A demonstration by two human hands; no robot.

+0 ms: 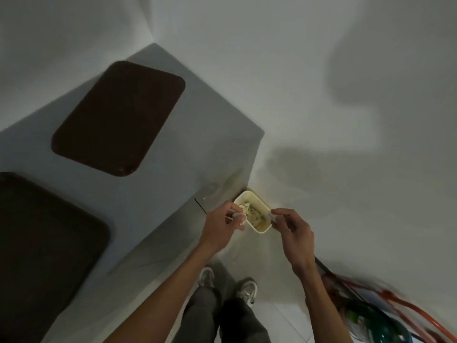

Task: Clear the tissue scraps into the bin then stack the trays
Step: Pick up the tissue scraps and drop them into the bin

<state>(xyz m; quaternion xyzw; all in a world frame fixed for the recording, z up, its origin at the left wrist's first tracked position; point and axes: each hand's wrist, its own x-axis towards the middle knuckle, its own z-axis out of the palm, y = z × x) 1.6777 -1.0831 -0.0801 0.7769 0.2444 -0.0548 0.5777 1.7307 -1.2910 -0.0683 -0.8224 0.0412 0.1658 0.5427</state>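
Two dark brown trays lie apart on the grey table: one (118, 117) at the far side, one (44, 243) near the left edge. A small cream bin (265, 207) stands on the floor against the table's right corner, with tissue scraps (249, 212) inside. My left hand (221, 226) is over the bin's left rim, its fingers pinched on white tissue scraps (238, 215). My right hand (293, 231) is at the bin's right rim, pinching a small white scrap (272, 216). Both trays look bare.
White walls rise behind the grey table (185, 169) and beside the bin. My legs and shoes (227, 285) are on the tiled floor below. Red cables and a green-blue object (371, 318) lie on the floor at the lower right.
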